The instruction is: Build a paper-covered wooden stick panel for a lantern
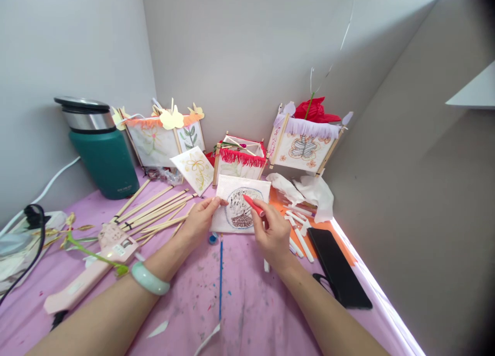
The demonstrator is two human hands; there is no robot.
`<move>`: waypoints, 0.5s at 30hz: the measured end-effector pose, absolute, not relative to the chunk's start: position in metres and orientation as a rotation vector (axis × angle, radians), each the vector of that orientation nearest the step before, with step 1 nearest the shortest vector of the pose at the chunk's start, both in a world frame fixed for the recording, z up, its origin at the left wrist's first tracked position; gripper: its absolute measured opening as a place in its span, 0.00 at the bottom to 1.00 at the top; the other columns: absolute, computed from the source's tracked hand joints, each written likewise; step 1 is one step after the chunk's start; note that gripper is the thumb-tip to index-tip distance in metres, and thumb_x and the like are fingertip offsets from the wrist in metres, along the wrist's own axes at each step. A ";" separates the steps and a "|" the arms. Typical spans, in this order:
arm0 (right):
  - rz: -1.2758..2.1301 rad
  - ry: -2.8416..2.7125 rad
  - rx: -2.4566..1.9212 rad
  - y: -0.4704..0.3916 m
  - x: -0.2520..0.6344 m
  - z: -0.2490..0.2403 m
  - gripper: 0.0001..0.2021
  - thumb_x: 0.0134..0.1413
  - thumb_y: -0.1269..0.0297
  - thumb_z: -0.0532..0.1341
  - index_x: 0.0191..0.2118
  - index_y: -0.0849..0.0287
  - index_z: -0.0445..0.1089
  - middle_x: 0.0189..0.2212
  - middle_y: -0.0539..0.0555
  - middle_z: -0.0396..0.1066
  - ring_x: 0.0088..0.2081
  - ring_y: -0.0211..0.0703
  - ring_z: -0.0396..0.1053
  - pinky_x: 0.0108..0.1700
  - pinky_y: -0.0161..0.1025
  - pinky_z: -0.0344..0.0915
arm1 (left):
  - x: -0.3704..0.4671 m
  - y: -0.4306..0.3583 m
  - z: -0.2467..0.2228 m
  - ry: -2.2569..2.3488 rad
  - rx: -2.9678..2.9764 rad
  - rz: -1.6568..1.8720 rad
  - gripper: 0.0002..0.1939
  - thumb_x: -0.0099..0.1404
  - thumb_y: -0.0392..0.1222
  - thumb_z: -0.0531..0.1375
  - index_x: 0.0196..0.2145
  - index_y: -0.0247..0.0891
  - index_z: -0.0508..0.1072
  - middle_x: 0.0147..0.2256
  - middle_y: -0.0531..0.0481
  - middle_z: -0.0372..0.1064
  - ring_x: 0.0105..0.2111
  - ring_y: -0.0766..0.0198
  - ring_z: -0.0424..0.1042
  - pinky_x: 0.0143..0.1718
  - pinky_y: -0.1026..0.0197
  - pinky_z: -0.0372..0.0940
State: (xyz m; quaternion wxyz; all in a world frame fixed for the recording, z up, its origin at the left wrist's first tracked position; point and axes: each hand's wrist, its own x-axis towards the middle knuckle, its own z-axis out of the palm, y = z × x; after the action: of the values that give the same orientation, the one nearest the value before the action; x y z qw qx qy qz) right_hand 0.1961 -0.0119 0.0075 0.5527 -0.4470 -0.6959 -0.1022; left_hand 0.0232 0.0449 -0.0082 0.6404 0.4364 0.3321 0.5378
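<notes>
A white square panel [218, 217] stands tilted toward me at the middle of the table. It carries a round blue outline with dark marks and a brown fan-like shape inside. My left hand [201, 216] pinches its left edge between thumb and fingers. Over the panel's right side, my right hand [273, 235] grips a red marker [253, 205], its pointed end directed up and left across the drawing. Whether the tip touches the surface, I cannot tell. Below the panel lie a blue paintbrush [221, 278] and a small blue paint pot [212, 239].
Decorated stick-framed lanterns [150, 145] stand along the wall. At left are a green tumbler [104, 163], wooden sticks [154, 212] and a pink glue gun [93, 273]. White markers [303, 245], crumpled tissue [317, 193] and a black phone [340, 268] lie at right.
</notes>
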 end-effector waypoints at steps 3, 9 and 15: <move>-0.134 -1.712 -1.051 -0.013 0.192 0.008 0.14 0.60 0.70 0.57 0.51 0.57 0.69 0.40 0.55 0.75 0.32 0.38 0.71 0.35 0.36 0.68 | 0.023 0.045 -0.008 0.753 1.003 1.229 0.20 0.52 0.55 0.66 0.32 0.35 0.74 0.28 0.50 0.73 0.26 0.64 0.71 0.27 0.64 0.65; -0.103 -1.695 -1.101 -0.012 0.194 0.006 0.11 0.60 0.68 0.57 0.47 0.58 0.71 0.37 0.54 0.75 0.29 0.38 0.70 0.34 0.36 0.67 | 0.022 0.044 -0.006 0.762 1.011 1.234 0.20 0.51 0.55 0.66 0.32 0.35 0.75 0.27 0.51 0.73 0.25 0.65 0.70 0.26 0.65 0.64; -0.202 -1.666 -1.098 -0.014 0.195 0.006 0.11 0.59 0.70 0.57 0.46 0.59 0.70 0.35 0.55 0.75 0.27 0.37 0.68 0.32 0.36 0.65 | 0.022 0.044 -0.007 0.771 1.029 1.240 0.20 0.52 0.56 0.66 0.32 0.35 0.75 0.28 0.50 0.74 0.26 0.65 0.70 0.27 0.64 0.64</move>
State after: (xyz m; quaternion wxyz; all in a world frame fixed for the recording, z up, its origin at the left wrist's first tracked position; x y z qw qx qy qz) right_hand 0.1946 -0.0140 0.0057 0.5379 -0.4617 -0.7002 -0.0850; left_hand 0.0219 0.0441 -0.0071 0.6269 0.4486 0.3364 0.5409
